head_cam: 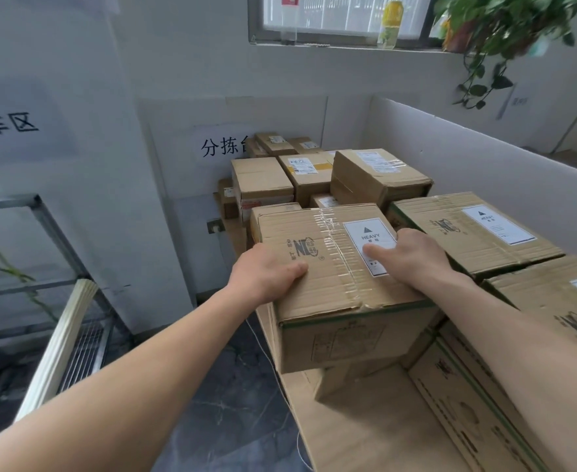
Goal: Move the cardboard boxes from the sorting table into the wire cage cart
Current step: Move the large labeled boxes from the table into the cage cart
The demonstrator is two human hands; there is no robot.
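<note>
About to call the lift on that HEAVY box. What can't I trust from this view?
- Fingers of left hand and right hand: head view, hidden past the HEAVY box edges.
- Small print on its label: head view, covered by the right hand.
- The wire cage cart: head view, cut off by left edge.
- Labels on far boxes: head view, too small.

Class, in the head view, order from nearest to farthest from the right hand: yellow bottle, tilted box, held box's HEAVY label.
1. HEAVY label, under the right hand, on the held box.
2. Tilted box, behind it.
3. Yellow bottle, on the far windowsill.
</note>
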